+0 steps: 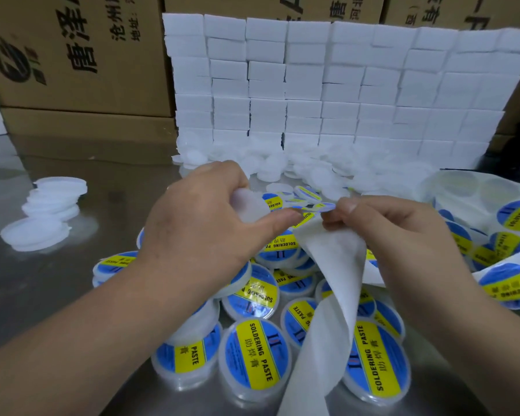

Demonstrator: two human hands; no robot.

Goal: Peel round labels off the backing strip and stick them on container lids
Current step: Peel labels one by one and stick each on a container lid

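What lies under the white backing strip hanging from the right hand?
Labelled lids reading SOLDERING PASTE lie on the metal table beneath the backing strip held by the right hand. The strip covers parts of several, so their count underneath is hidden.

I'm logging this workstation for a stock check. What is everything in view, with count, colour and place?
Labelled lids: many, blue and yellow, piled near centre.
Plain lids: small stack, translucent white, left; more heaped by the blocks.
White blocks: many, stacked wall, rear.
Cardboard boxes: several, brown, behind.
Backing strip: one, white, hanging from the right hand.
Label sheets: blue and yellow, right edge.
Table: one, grey metal.
Left hand: holds a plain lid.
Right hand: pinches a label.
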